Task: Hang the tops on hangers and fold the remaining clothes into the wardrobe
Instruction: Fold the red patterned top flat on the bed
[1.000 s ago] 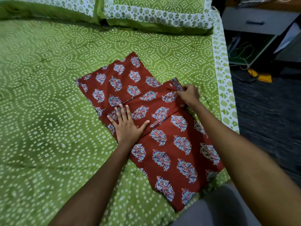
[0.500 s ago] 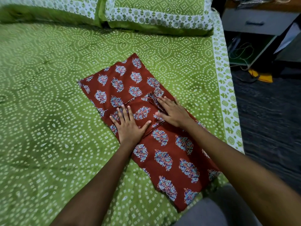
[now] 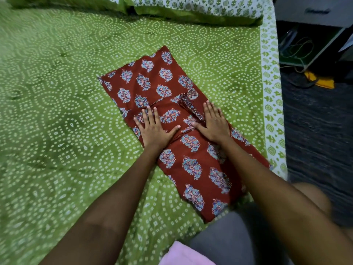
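A: From the head camera, where is the garment?

B: The rust-red block-printed cotton garment [image 3: 172, 119] lies flat on the green dotted bedspread [image 3: 57, 111], running from 11 o'clock down to 5 o'clock, near the bed's right border.

A: And the hands?

B: The left hand [image 3: 152, 129] and right hand [image 3: 214, 125] rest apart, fingers straight, palms pressing a folded-in flap at mid-garment.

A: Which step?

B: Folding, I'd judge, partway. Next likely calls for lifting one end over the pressed crease, keeping edges aligned.
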Demonstrator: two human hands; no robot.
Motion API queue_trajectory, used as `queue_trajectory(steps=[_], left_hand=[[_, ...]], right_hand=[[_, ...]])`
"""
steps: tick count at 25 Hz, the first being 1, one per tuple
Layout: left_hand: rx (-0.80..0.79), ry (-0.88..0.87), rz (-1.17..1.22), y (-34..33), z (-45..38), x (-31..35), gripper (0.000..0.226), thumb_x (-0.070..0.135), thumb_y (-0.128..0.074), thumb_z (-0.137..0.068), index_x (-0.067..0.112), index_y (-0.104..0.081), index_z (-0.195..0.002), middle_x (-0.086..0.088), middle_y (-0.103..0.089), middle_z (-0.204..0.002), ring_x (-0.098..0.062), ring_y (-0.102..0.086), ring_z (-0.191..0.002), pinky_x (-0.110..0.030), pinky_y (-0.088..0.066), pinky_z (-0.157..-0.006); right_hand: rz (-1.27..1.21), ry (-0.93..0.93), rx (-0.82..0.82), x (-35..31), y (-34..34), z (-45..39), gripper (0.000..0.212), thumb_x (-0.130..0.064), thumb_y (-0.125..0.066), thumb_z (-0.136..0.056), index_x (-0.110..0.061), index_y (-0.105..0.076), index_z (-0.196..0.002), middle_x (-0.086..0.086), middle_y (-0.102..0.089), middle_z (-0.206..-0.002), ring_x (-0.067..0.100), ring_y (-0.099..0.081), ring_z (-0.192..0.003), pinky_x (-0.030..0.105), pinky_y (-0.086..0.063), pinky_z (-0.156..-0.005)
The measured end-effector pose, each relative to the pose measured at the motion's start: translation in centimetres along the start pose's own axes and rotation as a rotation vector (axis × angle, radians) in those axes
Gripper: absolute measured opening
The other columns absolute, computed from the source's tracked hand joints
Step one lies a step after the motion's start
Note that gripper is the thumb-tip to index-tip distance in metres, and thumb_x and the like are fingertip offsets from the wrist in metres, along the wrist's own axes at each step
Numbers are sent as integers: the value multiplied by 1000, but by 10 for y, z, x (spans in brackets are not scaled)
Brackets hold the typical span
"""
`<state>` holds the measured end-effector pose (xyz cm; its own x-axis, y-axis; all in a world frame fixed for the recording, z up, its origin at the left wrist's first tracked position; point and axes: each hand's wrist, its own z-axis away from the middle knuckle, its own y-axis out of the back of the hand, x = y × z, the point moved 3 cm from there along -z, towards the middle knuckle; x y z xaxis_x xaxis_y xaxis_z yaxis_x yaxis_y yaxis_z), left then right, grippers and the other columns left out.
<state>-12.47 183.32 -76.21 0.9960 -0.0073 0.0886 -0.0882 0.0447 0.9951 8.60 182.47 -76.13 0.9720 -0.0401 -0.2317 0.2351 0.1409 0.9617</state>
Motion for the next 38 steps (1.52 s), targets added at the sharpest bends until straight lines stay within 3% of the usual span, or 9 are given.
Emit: queue_trajectory(steps=[7,14,17,21,25,27,31,34,38], left_hand=[[-15,1,126,-8,58,31,88,65,-16,-89,2,-5,-149,-17,-1,-157,-28,3,-146,-48,5,-117],[-197,-762,31,-10,152,59,94,82,16,-71,26,6,-146,5,9,-154,-19,10,-145,-43,2,-118],[-220,-1033,42,-10,176,45,100,86,-17,-73,23,-1,-150,5,1,-157,-20,8,-145,-42,2,-118],[-40,-1154,21,-10,198,41,90,69,-42,-77,19,-18,-148,-2,-31,-152,-36,-22,-140,-47,-18,-115],[151,-1060,-42,-5,208,58,72,47,-38,-69,13,-47,-132,-6,-61,-127,-39,-60,-109,-47,-48,-92],[197,-917,225,1,210,60,55,31,-40,-70,10,-64,-114,-8,-69,-111,-35,-67,-96,-40,-54,-82],[15,-83,1168,25,192,51,12,11,-57,-91,13,-64,-81,5,-56,-62,2,-46,-53,-22,-37,-52],[43,56,1310,38,170,32,24,2,-59,-89,16,-59,-69,8,-53,-62,7,-46,-50,-19,-39,-51],[113,157,1380,58,114,-3,20,7,-60,-89,21,-61,-75,4,-60,-71,-1,-53,-65,-25,-46,-63]], right_hand=[[79,-54,-11,41,2,68,78,-59,-21,-95,-9,4,-150,6,8,-158,15,12,-145,35,12,-117],[164,268,-151,85,17,124,91,-77,12,-73,-27,0,-148,-5,5,-157,12,13,-143,34,10,-115],[5,353,-271,115,35,145,66,-57,-23,-84,-31,-5,-142,-13,1,-152,9,11,-140,34,6,-114],[-112,306,-273,139,45,174,81,0,-51,-75,-22,-19,-146,-15,-10,-148,6,1,-138,29,-8,-113],[-102,263,-184,141,48,173,62,1,-59,-80,-21,-47,-137,-12,-26,-149,11,-12,-142,33,-17,-114],[-180,208,-84,136,54,163,41,-1,-62,-82,-16,-64,-119,-4,-45,-142,19,-27,-138,38,-24,-112],[-863,-43,76,112,79,128,17,7,-64,-80,6,-69,-96,-1,-71,-100,6,-58,-102,27,-44,-92],[-1099,-143,54,71,88,82,16,4,-65,-80,-4,-61,-67,-15,-62,-52,-1,-56,-56,19,-43,-62],[-1256,-141,43,10,94,7,24,0,-61,-86,-11,-56,-66,-12,-60,-47,-2,-52,-45,14,-42,-50]])
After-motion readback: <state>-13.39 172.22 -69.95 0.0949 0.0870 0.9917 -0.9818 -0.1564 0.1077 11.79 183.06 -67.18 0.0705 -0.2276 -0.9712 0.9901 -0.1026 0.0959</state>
